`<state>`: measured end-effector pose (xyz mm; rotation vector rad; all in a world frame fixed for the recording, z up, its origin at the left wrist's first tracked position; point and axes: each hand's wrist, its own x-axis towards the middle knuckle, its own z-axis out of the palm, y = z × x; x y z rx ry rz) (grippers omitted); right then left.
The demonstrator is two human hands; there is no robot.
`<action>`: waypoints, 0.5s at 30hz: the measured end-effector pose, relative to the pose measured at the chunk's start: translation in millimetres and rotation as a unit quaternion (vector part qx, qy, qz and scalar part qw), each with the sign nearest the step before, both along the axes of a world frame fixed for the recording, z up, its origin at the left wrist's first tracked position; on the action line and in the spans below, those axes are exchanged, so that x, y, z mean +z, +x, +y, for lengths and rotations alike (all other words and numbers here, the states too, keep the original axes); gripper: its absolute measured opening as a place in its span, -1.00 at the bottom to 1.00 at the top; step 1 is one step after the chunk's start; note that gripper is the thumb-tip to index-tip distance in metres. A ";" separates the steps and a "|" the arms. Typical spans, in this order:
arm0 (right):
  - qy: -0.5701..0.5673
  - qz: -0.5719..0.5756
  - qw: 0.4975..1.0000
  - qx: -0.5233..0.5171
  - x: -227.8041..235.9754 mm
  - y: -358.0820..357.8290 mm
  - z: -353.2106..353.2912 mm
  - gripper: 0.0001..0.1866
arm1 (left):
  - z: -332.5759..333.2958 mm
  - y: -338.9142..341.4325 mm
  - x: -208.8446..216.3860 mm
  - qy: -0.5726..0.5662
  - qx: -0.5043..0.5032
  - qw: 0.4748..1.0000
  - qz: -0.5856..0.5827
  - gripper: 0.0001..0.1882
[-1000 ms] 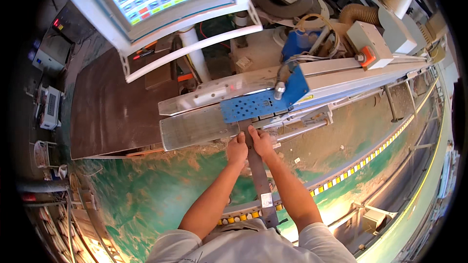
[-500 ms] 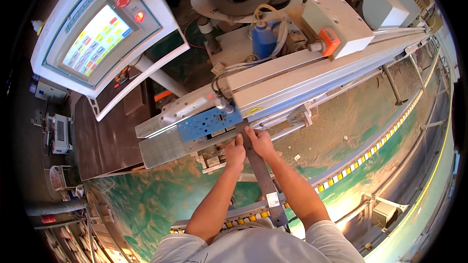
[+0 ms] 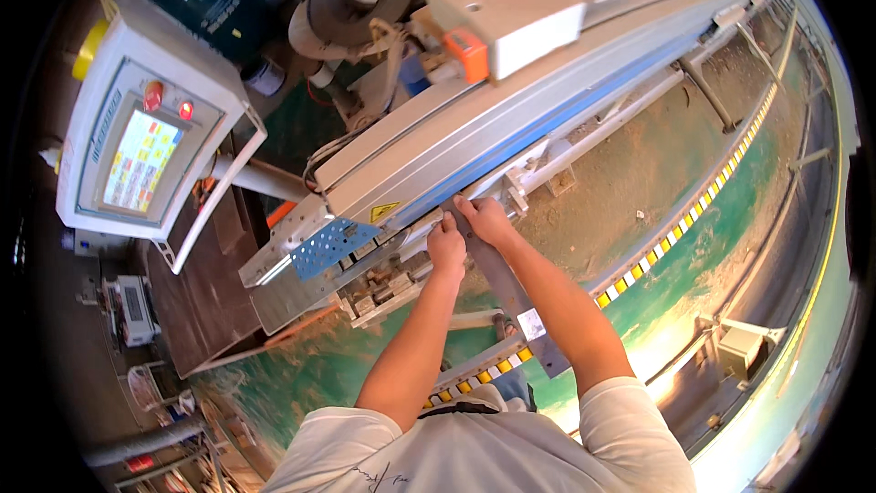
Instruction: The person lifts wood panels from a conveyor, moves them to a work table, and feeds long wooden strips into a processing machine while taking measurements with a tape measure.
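Both hands grip a long, narrow grey-brown board near its far end. My left hand is closed on its left edge, thumb up. My right hand is closed around the right edge, with the thumb along the top. The board slopes toward my body and bears a white label near its close end. Its far end meets the front edge of a long machine beam, by a blue strip. Whether the tip goes under that strip is hidden.
A perforated blue plate lies on the machine's left end, with a control panel beyond it at left. A white housing with an orange block tops the beam. A roller rail with yellow and white rollers curves close to my body.
Both hands and the board have shifted right along the machine, from beside the perforated blue plate to the long beam. My view has moved too, and both hands keep their grip.
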<state>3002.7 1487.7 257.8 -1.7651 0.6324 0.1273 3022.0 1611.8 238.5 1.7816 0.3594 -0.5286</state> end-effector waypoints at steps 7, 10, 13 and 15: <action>-0.281 -0.037 0.951 -0.122 14.2 -31.2 -63.0 -0.45 | -100.2 24.6 -19.0 -0.143 -0.025 0.976 0.165 -0.68; -0.291 -0.142 0.930 -0.174 67.5 -128.1 -55.2 -0.64 | -106.5 46.4 -37.5 -0.066 -0.201 0.972 0.105 -0.60; -0.258 -0.227 0.901 -0.265 96.8 -270.4 10.3 -0.74 | -41.7 55.8 -24.8 -0.138 -0.243 0.957 0.077 -0.61; -0.187 -0.081 0.878 -0.432 69.4 -441.2 56.9 -0.70 | -54.2 -92.5 23.9 -0.179 -0.231 0.944 0.156 -0.65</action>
